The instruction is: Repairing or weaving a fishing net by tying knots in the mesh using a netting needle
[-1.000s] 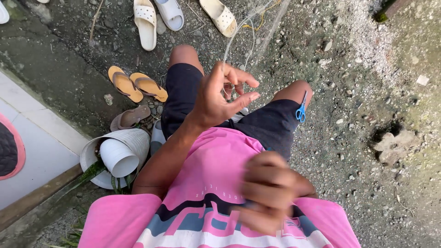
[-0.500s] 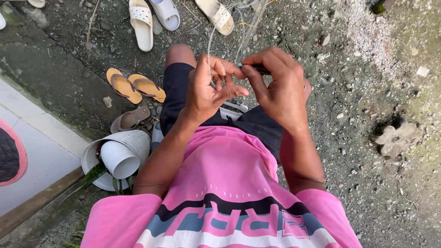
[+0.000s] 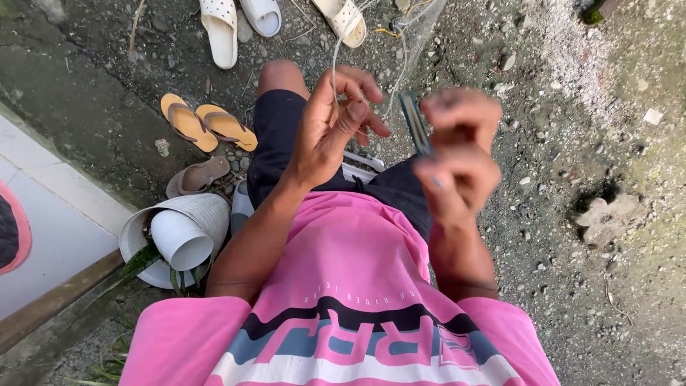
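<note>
Head view: I see my left hand [image 3: 332, 125] pinching thin white string [image 3: 336, 53], my right hand [image 3: 457, 154] closed on a blue stick [image 3: 416, 121]. Nearby, two white pots [image 3: 182, 232] lie tipped, leaves [image 3: 143, 261] inside.

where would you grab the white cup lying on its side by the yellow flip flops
Take the white cup by its open rim, which faces down-right in the head view. It lies tipped over, nested inside a larger pale pot, so its sides are mostly walled in. I would come from the rim end, one finger inside and thumb outside, and pull it straight out. The left hand is the nearer one.
</note>
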